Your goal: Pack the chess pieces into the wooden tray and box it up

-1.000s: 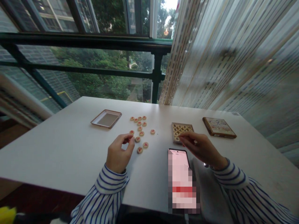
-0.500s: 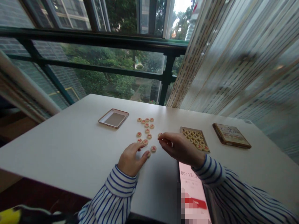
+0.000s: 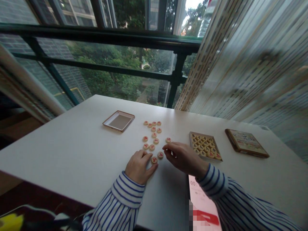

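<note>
Round wooden Chinese chess pieces [image 3: 154,135] with red characters lie loosely on the white table. My left hand [image 3: 138,166] has its thumb and index finger around a red-marked chess piece [image 3: 154,159] near the front of the group. My right hand [image 3: 184,157] hovers just right of another red piece [image 3: 160,155], fingers bent and slightly apart, with nothing seen between them. A further piece [image 3: 168,140] lies beyond its fingertips. Right of that hand, a shallow box [image 3: 191,136] holds rows of pieces, mostly black-marked, with two red ones in the nearest row.
An open box lid or tray [image 3: 119,121] lies on the left of the table [image 3: 72,141]. At the right is a closed, picture-covered box [image 3: 246,143]. A phone [image 3: 204,205] with a lit screen sits partly beneath my right forearm. Railing and window stand behind the table.
My right hand has moved left from the piece box to the loose pieces. Two red pieces now show in the box. My left hand has come nearer, around a front piece. The view has shifted.
</note>
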Demonstrator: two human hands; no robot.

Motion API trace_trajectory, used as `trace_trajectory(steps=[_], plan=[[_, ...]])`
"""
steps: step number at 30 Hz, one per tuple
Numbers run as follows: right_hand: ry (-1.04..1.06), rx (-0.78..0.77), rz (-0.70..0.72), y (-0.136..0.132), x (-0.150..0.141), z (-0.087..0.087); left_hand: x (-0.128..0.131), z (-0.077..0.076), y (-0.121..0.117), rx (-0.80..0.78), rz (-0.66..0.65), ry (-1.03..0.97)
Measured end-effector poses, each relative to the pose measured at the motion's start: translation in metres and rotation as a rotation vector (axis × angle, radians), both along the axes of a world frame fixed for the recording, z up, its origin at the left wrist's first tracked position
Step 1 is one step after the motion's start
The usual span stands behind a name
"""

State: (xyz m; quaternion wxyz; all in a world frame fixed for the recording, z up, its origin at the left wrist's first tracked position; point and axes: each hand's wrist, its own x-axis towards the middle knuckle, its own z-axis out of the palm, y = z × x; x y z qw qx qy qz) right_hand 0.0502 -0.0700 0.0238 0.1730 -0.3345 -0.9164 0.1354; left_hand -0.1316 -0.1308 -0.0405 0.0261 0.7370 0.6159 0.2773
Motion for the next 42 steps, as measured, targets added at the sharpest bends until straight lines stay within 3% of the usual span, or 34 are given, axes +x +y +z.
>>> trace_trajectory(steps=[8, 19, 27, 42], plan=[[0.008, -0.001, 0.005, 0.000, 0.001, 0.000, 0.000, 0.000, 0.001, -0.013, -0.006, 0.009], [0.038, 0.025, -0.005, 0.001, 0.005, 0.010, 0.002, 0.004, 0.000, 0.264, 0.016, -0.058], [0.136, 0.059, -0.033, 0.000, 0.022, 0.028, 0.005, 0.010, 0.000, 0.335, 0.023, -0.005], [0.214, 0.091, -0.254, 0.009, 0.074, 0.052, 0.027, 0.047, 0.018, 0.315, -0.038, -0.039]])
